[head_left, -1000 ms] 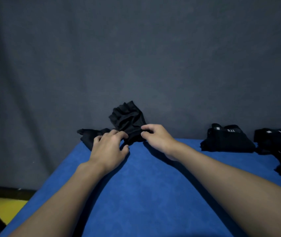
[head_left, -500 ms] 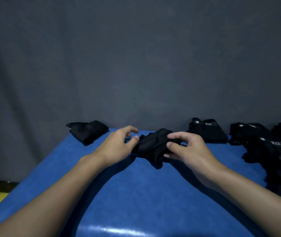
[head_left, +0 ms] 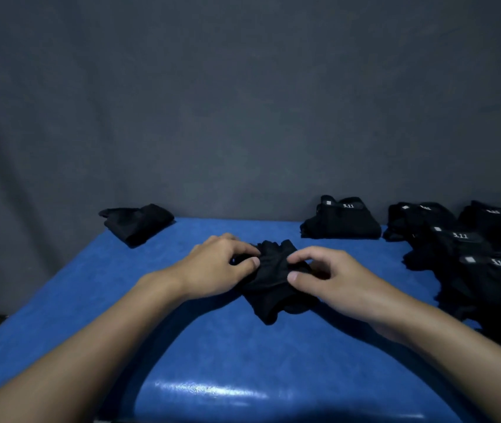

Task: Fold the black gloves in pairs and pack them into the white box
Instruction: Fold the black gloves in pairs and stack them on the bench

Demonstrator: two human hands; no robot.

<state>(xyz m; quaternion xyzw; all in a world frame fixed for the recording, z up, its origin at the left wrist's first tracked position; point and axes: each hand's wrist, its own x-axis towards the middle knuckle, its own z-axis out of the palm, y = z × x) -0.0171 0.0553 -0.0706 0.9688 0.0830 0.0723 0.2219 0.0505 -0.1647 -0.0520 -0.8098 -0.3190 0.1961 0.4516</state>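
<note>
A glossy highlight is seen on the near edge of the blue table [head_left: 212, 389], and two bare forearms are stretched forward across it from the lower corners. Towards the middle of the table, a bunched black glove bundle [head_left: 269, 297] is lying on the blue surface between the two hands. Its left upper edge is pinched by the left hand [head_left: 212, 270], with the thumb and curled fingers closed on the cloth. Its right side is pinched between the thumb and forefinger of the right hand [head_left: 337, 279], while the remaining fingers are curled behind. How many gloves are gathered in the bundle cannot be told.

Along the right side, a loose pile of black gloves [head_left: 472, 264] is spread, with white "5.11" labels visible on several. Further back, near the far edge, a folded black pair [head_left: 340, 224] with the same label is set just left of that pile. At the far left corner, well apart from the hands, another folded black glove [head_left: 138, 224] is placed, partly overhanging the edge. Behind everything, a grey fabric backdrop [head_left: 243, 102] is hung.
</note>
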